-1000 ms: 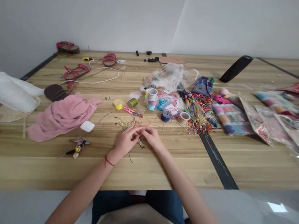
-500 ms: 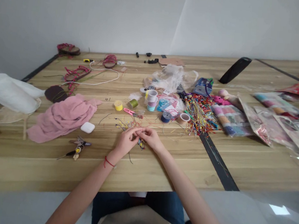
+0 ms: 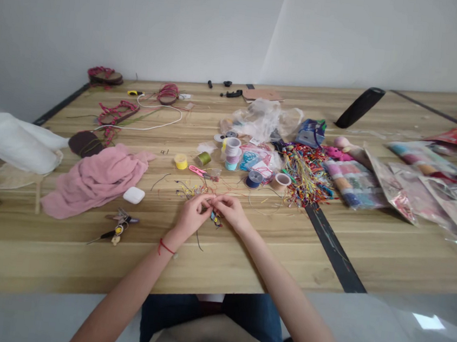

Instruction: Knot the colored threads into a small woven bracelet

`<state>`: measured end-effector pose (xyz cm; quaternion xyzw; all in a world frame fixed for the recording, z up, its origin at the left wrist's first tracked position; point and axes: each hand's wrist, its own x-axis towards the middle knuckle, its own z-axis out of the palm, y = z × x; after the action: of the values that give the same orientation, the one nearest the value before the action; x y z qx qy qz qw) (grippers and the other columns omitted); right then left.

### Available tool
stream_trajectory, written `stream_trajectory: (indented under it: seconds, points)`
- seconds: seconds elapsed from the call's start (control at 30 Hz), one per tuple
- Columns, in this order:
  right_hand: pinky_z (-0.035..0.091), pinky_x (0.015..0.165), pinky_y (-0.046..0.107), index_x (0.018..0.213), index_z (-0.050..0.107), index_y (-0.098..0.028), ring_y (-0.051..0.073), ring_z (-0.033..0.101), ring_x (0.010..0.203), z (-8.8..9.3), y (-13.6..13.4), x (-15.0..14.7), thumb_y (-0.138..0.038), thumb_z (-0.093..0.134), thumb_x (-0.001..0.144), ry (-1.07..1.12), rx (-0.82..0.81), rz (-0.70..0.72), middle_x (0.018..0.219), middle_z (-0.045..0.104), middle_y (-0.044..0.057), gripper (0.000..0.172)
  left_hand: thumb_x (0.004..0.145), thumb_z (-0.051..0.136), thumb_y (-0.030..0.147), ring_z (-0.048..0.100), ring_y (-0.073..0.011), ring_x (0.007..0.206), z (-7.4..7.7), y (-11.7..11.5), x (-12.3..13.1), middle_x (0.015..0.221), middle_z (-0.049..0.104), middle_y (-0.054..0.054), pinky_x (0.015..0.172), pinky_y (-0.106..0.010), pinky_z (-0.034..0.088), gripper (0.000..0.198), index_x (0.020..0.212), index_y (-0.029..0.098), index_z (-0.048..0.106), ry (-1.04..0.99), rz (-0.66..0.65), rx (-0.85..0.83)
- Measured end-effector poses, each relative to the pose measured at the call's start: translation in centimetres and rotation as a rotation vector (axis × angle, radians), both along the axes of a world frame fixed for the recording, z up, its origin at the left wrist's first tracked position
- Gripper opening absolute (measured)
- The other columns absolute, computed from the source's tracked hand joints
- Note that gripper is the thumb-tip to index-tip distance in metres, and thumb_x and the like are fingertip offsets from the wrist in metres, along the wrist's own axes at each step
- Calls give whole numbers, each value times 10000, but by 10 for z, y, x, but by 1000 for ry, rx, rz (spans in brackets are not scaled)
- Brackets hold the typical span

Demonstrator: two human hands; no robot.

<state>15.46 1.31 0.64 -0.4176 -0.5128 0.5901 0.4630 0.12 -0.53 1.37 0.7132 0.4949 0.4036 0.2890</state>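
Cord [image 3: 215, 220], thin and knotted with small coloured pieces, sits at the centre of the wooden table [image 3: 218, 268], just off its near edge, and we record both hands on it. The left hand [image 3: 191, 216], wearing a red string bracelet [image 3: 167, 249], and the right hand [image 3: 230, 213] are closed at the fingertips, forming 2 pinches that nearly meet. The fingers hide most of what they hold, so we cannot confirm how much cord lies in each pinch. A dark strand [image 3: 197, 241] hangs below the left hand. Loose multicoloured thread ends [image 3: 191, 190] lie just beyond the fingers, with pink-handled scissors [image 3: 198, 170] near them. We judge snagging the chief risk: any pull that drags the cord or dark strand through those thread ends could produce a tangle. A slackened pinch could also drop the small pieces among the same litter, where recovery would be difficult.
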Motion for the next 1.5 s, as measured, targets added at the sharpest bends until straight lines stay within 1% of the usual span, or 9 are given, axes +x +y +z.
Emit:
stream_trajectory:
  seconds: [0.2,0.37,0.67,0.9,0.97,1.07,1.2,1.37,1.5]
  points:
    - [407,525,234,707,707,-165,97,504,526,-3,3,3,-360,743,639,78,-72,50,622,632,-1,209,752,599,83,358,-42,453,-3,2,-1,681,603,46,450,-148,293,324,1059,169,654,-54,-5,-27]
    - [398,544,237,745,736,-163,98,502,555,-2,3,5,-360,760,654,64,-69,60,657,650,6,218,748,592,71,364,-46,462,-6,2,-1,696,612,44,460,-152,308,351,1078,176,650,-76,-14,-8]
    - [392,521,240,741,717,-159,96,486,513,-1,4,3,-446,769,653,70,-62,49,573,598,-14,305,759,583,85,375,-51,474,-4,1,-2,713,610,35,476,-161,319,366,1109,175,644,-56,-18,-32]
    - [393,515,235,760,720,-159,96,509,533,-3,4,5,-438,756,674,52,-50,76,670,654,15,294,788,622,187,348,-64,460,-8,2,-4,556,475,73,464,-170,271,337,1123,175,653,-83,-34,-81]
    - [386,505,234,757,717,-157,94,501,522,-4,4,6,-445,762,667,41,-53,76,655,644,12,306,807,610,213,357,-63,462,-9,3,-4,593,532,51,462,-177,275,287,1084,167,669,-132,-27,-97]
    - [381,502,232,751,721,-155,91,490,519,-5,4,6,-459,768,657,29,-51,69,655,639,11,322,817,603,226,375,-58,477,-13,4,-5,729,635,-2,464,-185,282,241,1032,160,688,-197,-4,-114]
    - [402,525,238,755,734,-161,94,506,545,-4,3,6,-463,772,654,6,-40,50,738,674,30,320,801,646,253,374,-54,470,-16,6,-5,742,651,-15,457,-187,274,245,1020,154,693,-269,-17,-143]
    - [430,570,253,766,748,-169,123,554,617,-5,3,7,-456,760,670,-22,4,33,778,696,46,303,793,665,260,416,-55,491,-18,8,-5,757,661,-24,473,-181,308,287,1056,147,677,-305,-47,-149]
    - [447,573,256,804,739,-157,119,560,600,-8,4,6,-452,760,673,-4,-37,37,769,700,48,323,796,659,263,424,-56,494,-17,8,-4,742,649,-17,473,-177,312,283,1054,146,668,-314,-65,-165]
